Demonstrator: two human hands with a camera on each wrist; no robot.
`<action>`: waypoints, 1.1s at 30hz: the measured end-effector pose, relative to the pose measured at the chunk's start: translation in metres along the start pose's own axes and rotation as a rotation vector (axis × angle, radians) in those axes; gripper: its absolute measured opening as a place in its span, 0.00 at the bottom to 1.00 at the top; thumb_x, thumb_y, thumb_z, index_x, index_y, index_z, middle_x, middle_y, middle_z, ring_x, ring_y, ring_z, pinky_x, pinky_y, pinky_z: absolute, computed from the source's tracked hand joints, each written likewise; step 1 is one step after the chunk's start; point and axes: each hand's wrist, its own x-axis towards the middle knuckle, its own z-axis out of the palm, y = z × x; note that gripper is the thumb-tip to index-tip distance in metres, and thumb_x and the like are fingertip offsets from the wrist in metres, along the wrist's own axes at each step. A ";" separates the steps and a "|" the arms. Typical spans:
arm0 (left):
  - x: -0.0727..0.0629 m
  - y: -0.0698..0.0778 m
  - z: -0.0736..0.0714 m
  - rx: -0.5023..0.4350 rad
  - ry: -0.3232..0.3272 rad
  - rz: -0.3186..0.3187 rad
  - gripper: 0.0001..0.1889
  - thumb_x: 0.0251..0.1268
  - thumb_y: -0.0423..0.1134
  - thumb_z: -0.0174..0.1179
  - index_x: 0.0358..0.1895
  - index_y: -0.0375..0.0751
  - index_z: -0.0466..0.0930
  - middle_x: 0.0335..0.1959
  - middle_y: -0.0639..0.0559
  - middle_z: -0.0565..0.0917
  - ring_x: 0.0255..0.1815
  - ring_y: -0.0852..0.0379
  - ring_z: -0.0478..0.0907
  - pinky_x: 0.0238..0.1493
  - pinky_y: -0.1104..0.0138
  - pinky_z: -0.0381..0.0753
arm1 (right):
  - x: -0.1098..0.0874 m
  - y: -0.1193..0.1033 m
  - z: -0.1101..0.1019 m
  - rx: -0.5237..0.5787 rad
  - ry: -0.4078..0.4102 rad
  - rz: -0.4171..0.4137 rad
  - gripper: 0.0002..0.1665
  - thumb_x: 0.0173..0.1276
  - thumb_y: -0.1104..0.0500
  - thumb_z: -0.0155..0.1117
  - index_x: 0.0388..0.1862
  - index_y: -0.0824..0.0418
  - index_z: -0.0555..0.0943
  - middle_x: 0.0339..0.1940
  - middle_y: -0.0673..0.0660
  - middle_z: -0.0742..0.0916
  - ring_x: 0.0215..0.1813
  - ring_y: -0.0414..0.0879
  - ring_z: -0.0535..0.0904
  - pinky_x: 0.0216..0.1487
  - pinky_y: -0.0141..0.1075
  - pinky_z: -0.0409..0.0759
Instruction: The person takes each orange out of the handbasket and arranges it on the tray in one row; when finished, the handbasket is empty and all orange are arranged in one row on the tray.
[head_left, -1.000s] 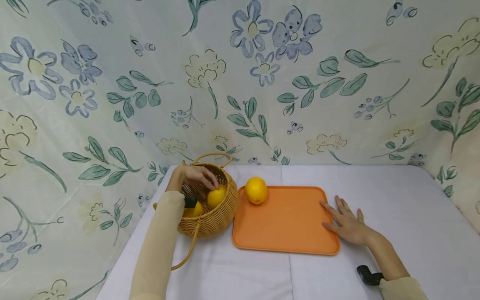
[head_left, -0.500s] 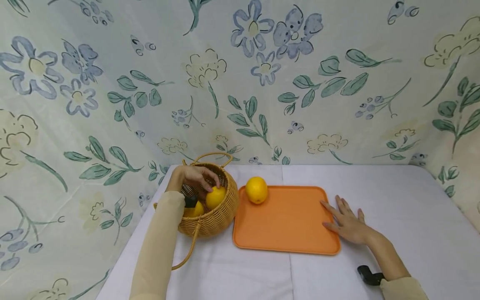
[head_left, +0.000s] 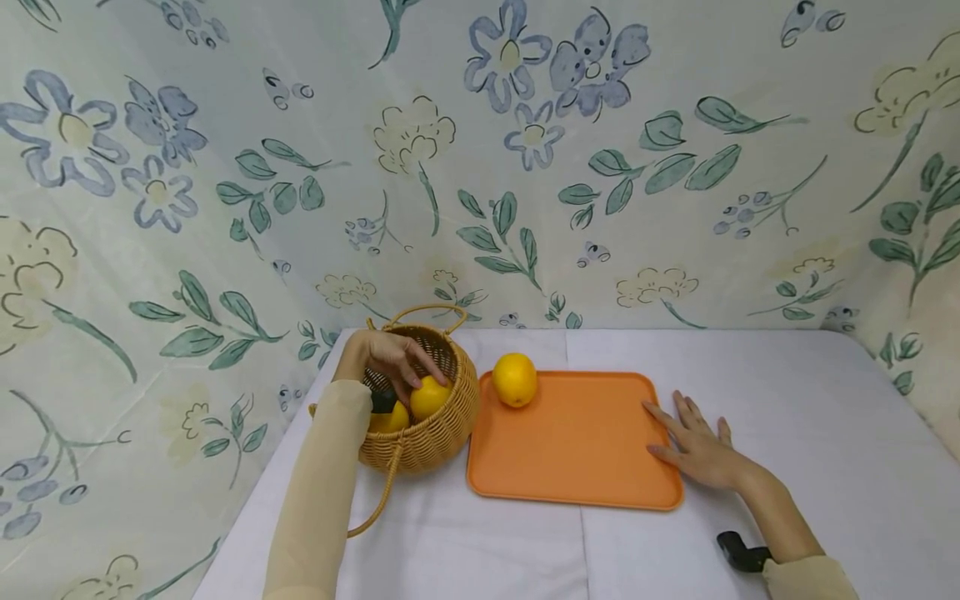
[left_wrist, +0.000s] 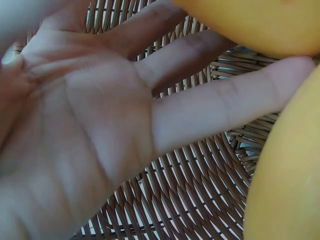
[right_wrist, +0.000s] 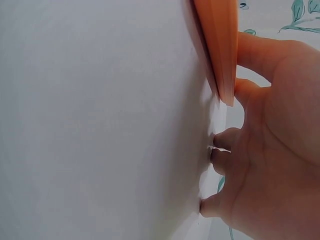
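My left hand [head_left: 393, 354] reaches into a wicker basket [head_left: 442, 440], its fingers over a yellow orange [head_left: 430, 402]. Part of a second orange [head_left: 390, 419] shows under the wrist, mostly hidden by it. Seen from the left wrist, the fingers stretch out long, one tip between an upper orange [left_wrist: 265, 22] and another at lower right [left_wrist: 290, 175]. A third orange [head_left: 514, 380] sits at the far left corner of an orange tray [head_left: 577, 442]. At the tray's right rim [right_wrist: 225, 55], my right hand [head_left: 701, 457] is spread, two digits touching the rim and the other fingertips on the white cloth.
White cloth [head_left: 465, 550] covers the table. One basket handle [head_left: 382, 500] hangs down toward the front, while the other handle [head_left: 427, 308] stands at the back. A floral curtain [head_left: 525, 208] rises behind the table.
The left fingers have shifted over the orange in the basket, which has moved slightly left. The right hand, the tray and the orange on it look unmoved.
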 end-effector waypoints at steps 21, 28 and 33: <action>0.004 0.006 0.004 -0.009 -0.039 -0.041 0.25 0.77 0.27 0.54 0.74 0.42 0.73 0.81 0.45 0.66 0.66 0.48 0.78 0.61 0.46 0.84 | 0.001 0.001 0.001 -0.017 0.000 0.014 0.47 0.75 0.39 0.61 0.83 0.58 0.57 0.82 0.80 0.43 0.82 0.79 0.33 0.67 0.81 0.19; 0.004 0.004 0.003 -0.013 -0.028 -0.041 0.25 0.76 0.26 0.55 0.72 0.43 0.76 0.80 0.47 0.68 0.63 0.48 0.79 0.59 0.46 0.85 | 0.001 0.001 0.001 -0.017 -0.004 0.018 0.47 0.75 0.39 0.61 0.83 0.58 0.57 0.82 0.80 0.42 0.82 0.79 0.32 0.67 0.80 0.18; 0.004 0.000 0.001 0.012 -0.019 -0.016 0.25 0.74 0.27 0.57 0.72 0.42 0.76 0.80 0.46 0.67 0.63 0.47 0.80 0.57 0.47 0.86 | 0.001 0.001 0.001 -0.010 -0.005 0.020 0.47 0.75 0.39 0.61 0.83 0.58 0.57 0.82 0.80 0.42 0.82 0.79 0.32 0.67 0.80 0.18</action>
